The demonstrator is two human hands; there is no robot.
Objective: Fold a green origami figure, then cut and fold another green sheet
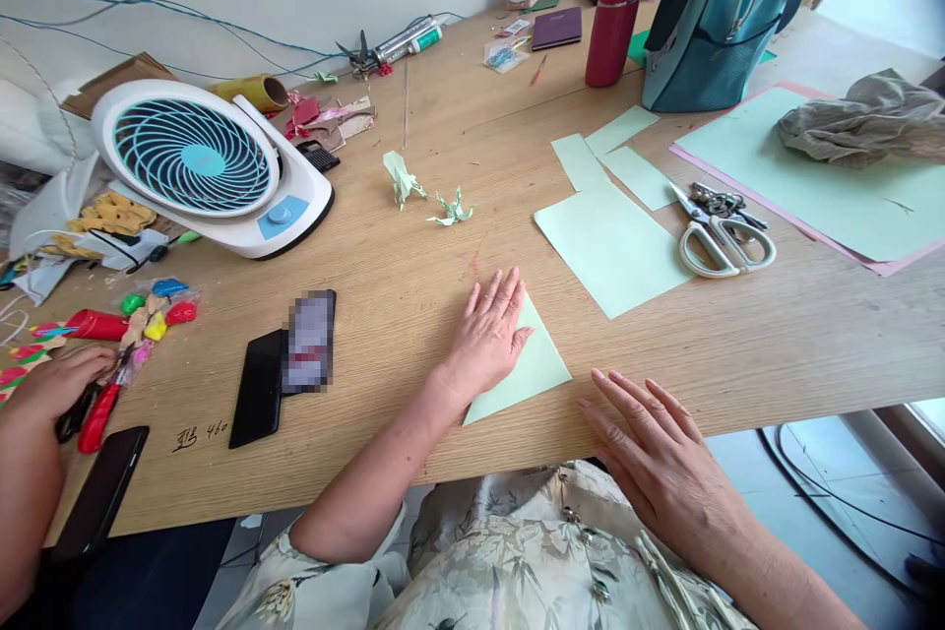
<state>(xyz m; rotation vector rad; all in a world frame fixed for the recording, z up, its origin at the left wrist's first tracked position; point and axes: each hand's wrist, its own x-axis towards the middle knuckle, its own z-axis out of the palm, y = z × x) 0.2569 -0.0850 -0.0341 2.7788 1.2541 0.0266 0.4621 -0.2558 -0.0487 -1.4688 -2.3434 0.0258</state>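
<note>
My left hand (491, 335) lies flat with its fingers stretched out, pressing on a folded piece of pale green paper (537, 364). Part of the paper is hidden under the palm. To its right, my right hand (657, 448) rests at the table's front edge, fingers spread, holding nothing and apart from the paper. A larger pale green sheet (612, 251) lies beyond, with several cut strips (642, 175) behind it. White-handled scissors (727, 246) touch the sheet's right side. Two small folded paper figures, one upright (401, 179) and one lower (452, 208), stand farther back.
A white fan (199, 157) stands at the left, with two phones (257, 389) in front of it. Another person's hand (70, 379) is by red-handled scissors (99, 418) at far left. A red flask (614, 25), a teal backpack (727, 20) and stacked sheets (827, 187) are at the right.
</note>
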